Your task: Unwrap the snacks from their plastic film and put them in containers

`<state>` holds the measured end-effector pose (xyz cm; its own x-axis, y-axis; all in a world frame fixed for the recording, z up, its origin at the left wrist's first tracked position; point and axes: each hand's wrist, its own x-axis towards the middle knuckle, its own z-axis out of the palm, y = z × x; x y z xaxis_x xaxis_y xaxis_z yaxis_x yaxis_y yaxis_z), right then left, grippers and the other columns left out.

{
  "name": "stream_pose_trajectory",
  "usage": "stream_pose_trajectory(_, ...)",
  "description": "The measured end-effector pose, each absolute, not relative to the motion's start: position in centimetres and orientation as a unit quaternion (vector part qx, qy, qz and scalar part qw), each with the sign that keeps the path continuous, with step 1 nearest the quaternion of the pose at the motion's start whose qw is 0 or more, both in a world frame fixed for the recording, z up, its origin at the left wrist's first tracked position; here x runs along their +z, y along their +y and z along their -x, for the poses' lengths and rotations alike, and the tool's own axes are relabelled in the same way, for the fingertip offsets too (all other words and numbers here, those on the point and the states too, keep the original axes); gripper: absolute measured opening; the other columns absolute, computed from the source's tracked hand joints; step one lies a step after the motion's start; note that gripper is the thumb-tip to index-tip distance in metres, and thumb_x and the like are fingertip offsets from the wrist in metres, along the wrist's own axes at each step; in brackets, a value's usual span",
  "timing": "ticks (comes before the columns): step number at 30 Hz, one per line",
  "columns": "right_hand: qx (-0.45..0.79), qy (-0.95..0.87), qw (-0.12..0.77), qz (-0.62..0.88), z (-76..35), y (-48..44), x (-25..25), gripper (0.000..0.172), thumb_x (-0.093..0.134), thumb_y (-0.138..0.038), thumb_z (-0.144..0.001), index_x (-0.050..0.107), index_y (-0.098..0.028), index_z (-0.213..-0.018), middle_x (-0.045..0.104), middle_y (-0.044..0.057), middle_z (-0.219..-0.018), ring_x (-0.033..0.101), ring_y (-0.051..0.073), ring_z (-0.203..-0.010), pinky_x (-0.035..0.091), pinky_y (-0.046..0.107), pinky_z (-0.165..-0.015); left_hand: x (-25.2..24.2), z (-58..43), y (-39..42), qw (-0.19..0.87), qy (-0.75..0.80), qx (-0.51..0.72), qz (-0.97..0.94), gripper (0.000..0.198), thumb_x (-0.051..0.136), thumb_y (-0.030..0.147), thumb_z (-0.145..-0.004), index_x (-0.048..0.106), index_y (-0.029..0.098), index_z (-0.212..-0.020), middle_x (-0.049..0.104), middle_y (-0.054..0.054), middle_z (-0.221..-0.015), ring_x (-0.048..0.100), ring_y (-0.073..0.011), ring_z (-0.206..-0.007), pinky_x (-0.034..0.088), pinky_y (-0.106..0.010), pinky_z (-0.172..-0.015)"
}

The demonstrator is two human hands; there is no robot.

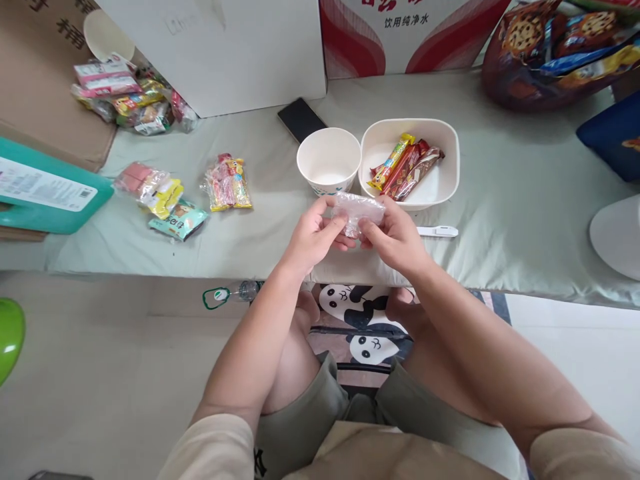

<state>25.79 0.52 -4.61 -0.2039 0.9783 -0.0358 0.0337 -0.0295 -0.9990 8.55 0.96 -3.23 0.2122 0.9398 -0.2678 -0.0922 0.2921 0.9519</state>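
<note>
My left hand (314, 235) and my right hand (395, 235) both pinch a small clear plastic bag (358, 209), held between them just above the front edge of the cloth-covered table (500, 213). Right behind the bag stands an empty white paper cup (329, 160). Beside the cup sits a white rounded bowl (440, 180) holding three wrapped snack bars (404, 167). A white pen-like stick (437, 231) lies on the cloth next to my right hand.
Bagged snack packets (227, 183) and more packets (161, 198) lie at the left, another pile (127, 97) farther back. A black phone (302, 119) lies behind the cup. A big bag of snacks (555, 53) is at back right, a teal box (45, 193) at left.
</note>
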Motion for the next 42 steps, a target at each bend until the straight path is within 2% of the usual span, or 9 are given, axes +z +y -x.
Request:
stream_pose_trajectory(7, 0.603, -0.539, 0.447, 0.381, -25.8, 0.8, -4.3, 0.039, 0.074, -0.044, -0.085, 0.043, -0.028, -0.103, 0.062, -0.007, -0.077, 0.06, 0.009, -0.058, 0.05, 0.026, -0.057, -3.3, -8.0, 1.4, 0.703, 0.47, 0.399, -0.356, 0.031, 0.081, 0.03, -0.083, 0.06, 0.023, -0.105, 0.074, 0.004, -0.072, 0.075, -0.0131, -0.06, 0.059, -0.019, -0.054)
stream_pose_trajectory(14, 0.577, -0.556, 0.45, 0.395, -26.0, 0.8, -4.5, 0.033, 0.07, -0.036, -0.086, 0.044, -0.029, -0.104, 0.058, -0.007, -0.074, 0.059, 0.013, -0.061, 0.052, 0.029, -0.06, -2.9, -7.5, 1.1, 0.732, 0.413, 0.378, -0.39, 0.04, 0.089, 0.045, -0.077, 0.069, 0.023, -0.103, 0.079, -0.001, -0.081, 0.079, -0.0163, -0.074, 0.062, -0.021, -0.063)
stream_pose_trajectory(18, 0.572, -0.525, 0.47, 0.419, -26.2, 0.9, -5.0, 0.039, 0.065, -0.026, -0.077, 0.049, -0.03, -0.113, 0.063, -0.002, -0.09, 0.06, 0.016, -0.071, 0.053, 0.031, -0.067, -2.8, -7.5, 1.4, 0.718, 0.401, 0.417, -0.387, 0.029, 0.088, 0.036, -0.071, 0.075, 0.021, -0.092, 0.078, -0.002, -0.092, 0.076, -0.0144, -0.079, 0.062, -0.023, -0.069)
stream_pose_trajectory(20, 0.571, -0.495, 0.486, 0.439, -26.4, 1.1, -5.2, 0.037, 0.06, -0.026, -0.073, 0.054, -0.028, -0.109, 0.064, 0.002, -0.1, 0.06, 0.017, -0.077, 0.052, 0.032, -0.068, -3.0, -7.4, 1.6, 0.716, 0.393, 0.431, -0.383, 0.026, 0.08, 0.042, -0.073, 0.076, 0.02, -0.087, 0.077, -0.005, -0.093, 0.073, -0.0151, -0.078, 0.061, -0.025, -0.067)
stream_pose_trajectory(23, 0.574, -0.474, 0.489, 0.455, -26.7, 1.2, -5.1, 0.029, 0.053, -0.038, -0.08, 0.06, -0.026, -0.105, 0.065, 0.005, -0.107, 0.061, 0.018, -0.083, 0.051, 0.032, -0.068, -3.3, -7.4, 1.5, 0.67, 0.413, 0.433, -0.439, 0.033, 0.073, 0.051, -0.079, 0.076, 0.018, -0.083, 0.075, -0.007, -0.088, 0.065, -0.0139, -0.069, 0.053, -0.025, -0.058)
stream_pose_trajectory(26, 0.514, -0.557, 0.457, 0.467, -26.7, 0.9, -4.5, 0.03, 0.058, -0.047, -0.085, 0.064, -0.024, -0.105, 0.069, 0.005, -0.099, 0.06, 0.018, -0.08, 0.049, 0.031, -0.069, -3.6, -7.5, 1.1, 0.573, 0.449, 0.433, -0.531, 0.02, 0.078, 0.038, -0.079, 0.074, 0.019, -0.086, 0.07, -0.002, -0.08, 0.055, -0.0095, -0.062, 0.045, -0.022, -0.056)
stream_pose_trajectory(32, 0.393, -0.664, 0.415, 0.483, -26.5, 0.4, -3.6, 0.02, 0.063, -0.039, -0.089, 0.069, -0.02, -0.091, 0.068, 0.001, -0.074, 0.054, 0.014, -0.065, 0.043, 0.029, -0.062, -3.8, -7.5, 0.9, 0.525, 0.455, 0.421, -0.584, 0.038, 0.08, 0.03, -0.078, 0.072, 0.025, -0.114, 0.074, -0.002, -0.099, 0.065, -0.0143, -0.079, 0.053, -0.027, -0.07)
stream_pose_trajectory(36, 0.375, -0.677, 0.421, 0.473, -26.6, 0.4, -3.5, 0.017, 0.059, -0.034, -0.092, 0.068, -0.02, -0.087, 0.067, 0.002, -0.074, 0.055, 0.014, -0.066, 0.043, 0.029, -0.062, -4.4, -7.5, 1.3, 0.457, 0.461, 0.391, -0.653, 0.011, 0.076, 0.034, -0.086, 0.077, 0.027, -0.095, 0.071, -0.001, -0.09, 0.062, -0.0153, -0.075, 0.049, -0.032, -0.067)
stream_pose_trajectory(42, 0.404, -0.636, 0.466, 0.464, -26.7, 0.5, -3.7, 0.015, 0.059, -0.035, -0.091, 0.065, -0.022, -0.096, 0.072, 0.004, -0.091, 0.061, 0.016, -0.077, 0.049, 0.032, -0.071, -3.3, -6.2, 1.1, 0.378, 0.462, 0.46, -0.658, 0.016, 0.079, 0.046, -0.087, 0.078, 0.03, -0.084, 0.072, -0.002, -0.089, 0.065, -0.0197, -0.081, 0.052, -0.039, -0.073)
